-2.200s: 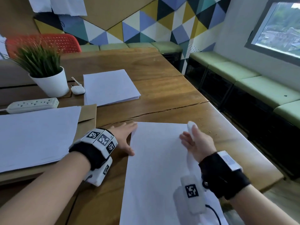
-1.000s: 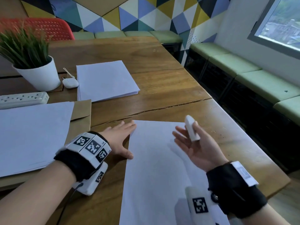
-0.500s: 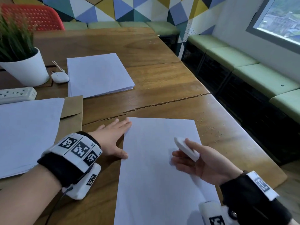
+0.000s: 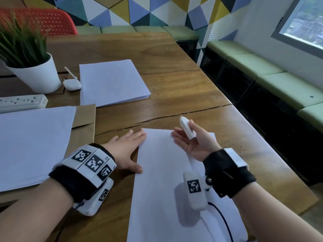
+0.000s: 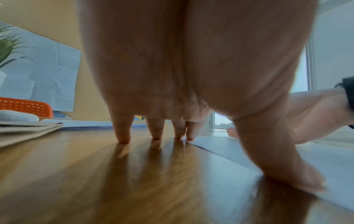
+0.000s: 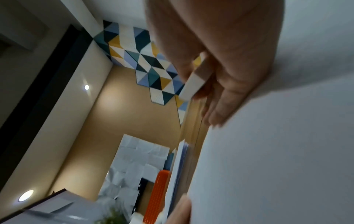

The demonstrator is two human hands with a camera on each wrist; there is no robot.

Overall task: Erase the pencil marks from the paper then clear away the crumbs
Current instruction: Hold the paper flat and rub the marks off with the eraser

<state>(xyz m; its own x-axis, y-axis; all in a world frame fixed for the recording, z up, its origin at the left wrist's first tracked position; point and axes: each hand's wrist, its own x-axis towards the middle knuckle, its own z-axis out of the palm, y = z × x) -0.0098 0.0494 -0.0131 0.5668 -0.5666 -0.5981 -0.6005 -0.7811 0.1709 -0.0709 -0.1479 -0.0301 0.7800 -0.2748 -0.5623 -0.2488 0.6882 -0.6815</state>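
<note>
On the wooden table (image 4: 174, 88), right at its near edge, lies the plain white sheet of paper (image 4: 166, 189), and the left hand (image 4: 125, 151) is spread flat beside it, fingers straight and slightly apart. The left wrist view shows the fingertips (image 5: 122, 139) planted on the wood with the forefinger and thumb landing on the sheet's left margin; that looks like an anchor, so the page won't skate or crumple under sideways strokes.

Over the sheet's far right corner, the right hand (image 4: 197, 145) is turned on edge, little-finger side down towards the paper. Thumb and forefinger pinch the small white block eraser (image 4: 187, 128), holding it up clear of the page, while the other fingers stay straight and loose — a sweeping edge, I'd say, with the eraser tucked out of the way.

Pale eraser crumbs (image 4: 234, 142) are scattered on the bare wood just right of the sheet. No pencil marks show, so I judge the rubbing done and the clearing underway.
</note>
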